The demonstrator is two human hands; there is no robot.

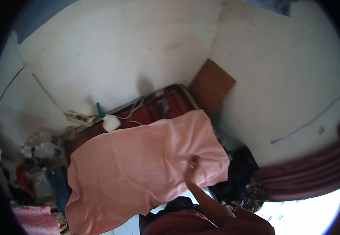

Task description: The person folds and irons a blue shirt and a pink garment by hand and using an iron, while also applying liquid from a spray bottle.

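Note:
A pink cloth (129, 158) lies spread over a table with a dark red checked cover (143, 113), and its near edge hangs over the front. My right hand (192, 169) is on the right part of the cloth, among creases; it is blurred, and whether its fingers grip the fabric cannot be made out. My left hand is out of view. Behind the cloth stands a white spray bottle with a green nozzle (110, 122). A dark object (163, 106), too blurred to name, rests near the back right of the table.
A power strip (80, 118) with cords sits at the back left. A brown board (212, 86) leans in the wall corner. Dark clothes or fabric (237, 170) lie at the right, below a maroon curtain (302, 176). Plastic containers (48, 149) crowd the left side.

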